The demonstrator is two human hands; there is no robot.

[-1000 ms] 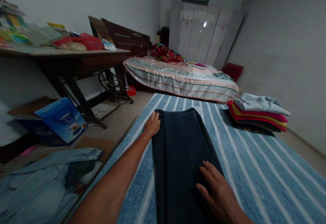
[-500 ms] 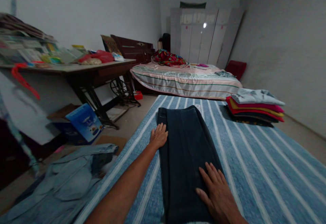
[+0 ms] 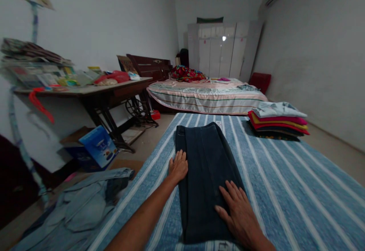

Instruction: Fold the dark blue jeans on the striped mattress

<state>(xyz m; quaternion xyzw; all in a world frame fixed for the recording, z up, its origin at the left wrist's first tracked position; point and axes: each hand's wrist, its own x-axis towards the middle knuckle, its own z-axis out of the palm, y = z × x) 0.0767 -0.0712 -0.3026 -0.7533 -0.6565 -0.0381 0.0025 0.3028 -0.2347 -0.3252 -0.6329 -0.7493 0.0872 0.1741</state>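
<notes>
A dark blue folded garment [image 3: 205, 167], like jeans, lies lengthwise on a blue and white striped mat [image 3: 285, 190]. My left hand [image 3: 178, 166] rests flat on the garment's left edge, fingers stretched out. My right hand [image 3: 236, 213] lies flat on the near right part of the garment, fingers spread. Neither hand grips anything.
A stack of folded clothes [image 3: 278, 121] sits at the mat's far right. A pile of light denim [image 3: 82, 209] lies on the floor at left, beside a blue box [image 3: 98, 152]. A cluttered sewing-machine table [image 3: 94, 91] stands left; a mattress [image 3: 208, 95] and wardrobe [image 3: 222, 49] lie beyond.
My left hand has slid back toward me along the garment's left edge. The right hand stays flat on the garment. The view has tilted upward.
</notes>
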